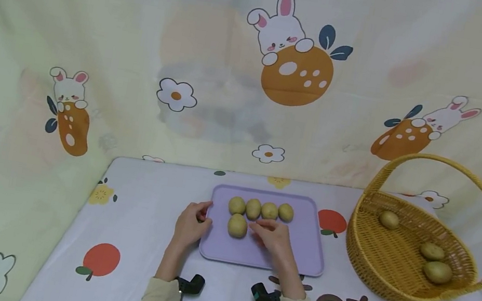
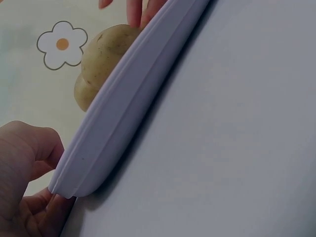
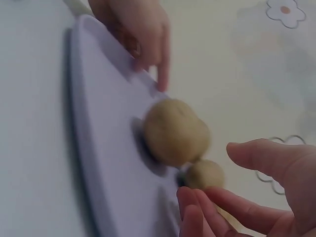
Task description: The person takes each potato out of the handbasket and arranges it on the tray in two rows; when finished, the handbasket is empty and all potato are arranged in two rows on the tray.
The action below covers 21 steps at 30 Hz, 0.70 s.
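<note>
A lilac tray point(image 1: 281, 257) lies on the table with several potatoes on it. One row runs along its back half, and a single potato point(image 1: 237, 226) sits in front of that row's left end. My left hand point(image 1: 192, 223) grips the tray's left rim; in the left wrist view its fingers point(image 2: 47, 143) bend around the tray's edge. Just right of the front potato is my right hand point(image 1: 273, 237), over the tray. Its thumb and fingers are spread apart with nothing between them in the right wrist view, where the potato point(image 3: 175, 132) appears beyond the fingertips.
On the right stands a yellow woven basket point(image 1: 373, 274) with a tall arched handle. Three potatoes lie inside it, one point(image 1: 389, 219) at the left and two at the right. A patterned cloth point(image 1: 132, 270) covers the table, and a printed curtain hangs behind.
</note>
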{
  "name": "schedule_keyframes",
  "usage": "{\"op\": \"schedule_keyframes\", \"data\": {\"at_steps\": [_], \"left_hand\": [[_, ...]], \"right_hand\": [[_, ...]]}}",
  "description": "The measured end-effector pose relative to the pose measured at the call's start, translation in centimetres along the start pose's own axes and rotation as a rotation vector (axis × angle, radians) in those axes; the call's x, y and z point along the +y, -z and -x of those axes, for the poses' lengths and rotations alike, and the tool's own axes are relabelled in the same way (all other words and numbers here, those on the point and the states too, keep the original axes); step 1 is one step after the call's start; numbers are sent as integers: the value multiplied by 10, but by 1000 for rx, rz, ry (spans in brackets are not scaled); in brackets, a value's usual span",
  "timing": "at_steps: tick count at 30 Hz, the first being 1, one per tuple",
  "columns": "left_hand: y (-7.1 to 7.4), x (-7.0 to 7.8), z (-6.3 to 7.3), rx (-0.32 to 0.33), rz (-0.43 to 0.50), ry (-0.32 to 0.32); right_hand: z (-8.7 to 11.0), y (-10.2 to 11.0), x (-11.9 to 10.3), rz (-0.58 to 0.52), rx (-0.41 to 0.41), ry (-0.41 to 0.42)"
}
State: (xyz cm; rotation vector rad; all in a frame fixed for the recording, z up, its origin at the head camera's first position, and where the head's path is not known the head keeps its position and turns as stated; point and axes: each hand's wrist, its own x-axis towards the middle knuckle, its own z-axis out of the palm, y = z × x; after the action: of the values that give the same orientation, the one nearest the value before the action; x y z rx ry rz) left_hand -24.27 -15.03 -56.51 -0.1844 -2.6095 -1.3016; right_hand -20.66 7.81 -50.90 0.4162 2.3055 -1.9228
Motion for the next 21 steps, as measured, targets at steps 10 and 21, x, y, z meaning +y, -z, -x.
{"op": "schedule_keyframes", "data": {"at_steps": [10, 21], "left_hand": [[2, -1, 0, 16, 5, -13], [-1, 0, -1, -1, 12, -5]], "right_hand": [[-6, 53, -24, 45, 9, 9], [-13, 156, -48, 69, 99, 33]]}}
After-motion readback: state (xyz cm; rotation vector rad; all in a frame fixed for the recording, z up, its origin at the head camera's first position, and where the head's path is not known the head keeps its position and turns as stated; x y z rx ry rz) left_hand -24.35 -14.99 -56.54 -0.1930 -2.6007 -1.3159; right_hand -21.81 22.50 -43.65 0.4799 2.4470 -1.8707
